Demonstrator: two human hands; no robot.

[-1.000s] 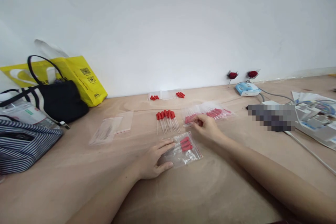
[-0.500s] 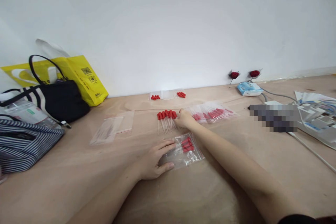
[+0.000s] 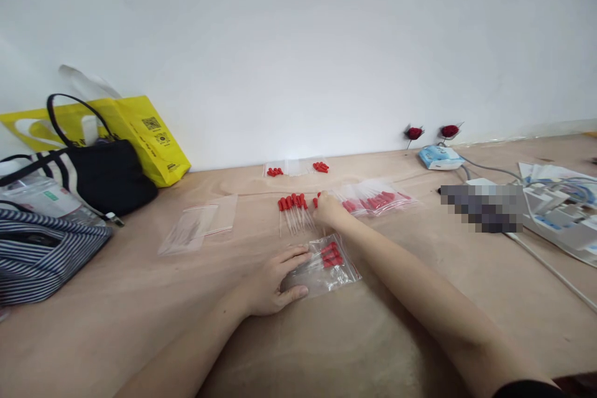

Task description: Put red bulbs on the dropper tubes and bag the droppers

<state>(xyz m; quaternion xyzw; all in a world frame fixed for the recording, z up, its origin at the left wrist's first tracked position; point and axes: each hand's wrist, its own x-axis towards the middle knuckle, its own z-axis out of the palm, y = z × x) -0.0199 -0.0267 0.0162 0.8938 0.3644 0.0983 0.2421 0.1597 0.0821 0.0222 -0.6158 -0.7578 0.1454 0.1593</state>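
My left hand (image 3: 275,280) lies with thumb and fingers apart over the left side of a clear zip bag (image 3: 314,283). Several droppers with red rubber bulbs (image 3: 333,255) are inside that bag. Farther back on the table, a row of loose droppers (image 3: 293,208) lies with bulbs away from me and thin clear tubes toward me. Just right of this row, my right hand (image 3: 328,211) is closed on a dropper, its red bulb (image 3: 316,200) showing at the fingertips. The hand hides most of its tube.
Filled bags of droppers (image 3: 377,198) lie to the right of my right hand. Flat clear bags (image 3: 203,224) lie at left. By the wall are small bags with red bulbs (image 3: 275,171). Handbags and a yellow bag (image 3: 163,143) stand left; a tissue pack (image 3: 441,158) and cables are right.
My right hand has closed on a dropper at the row's right end and drawn it slightly right, away from the others. My left hand stays on the bag.
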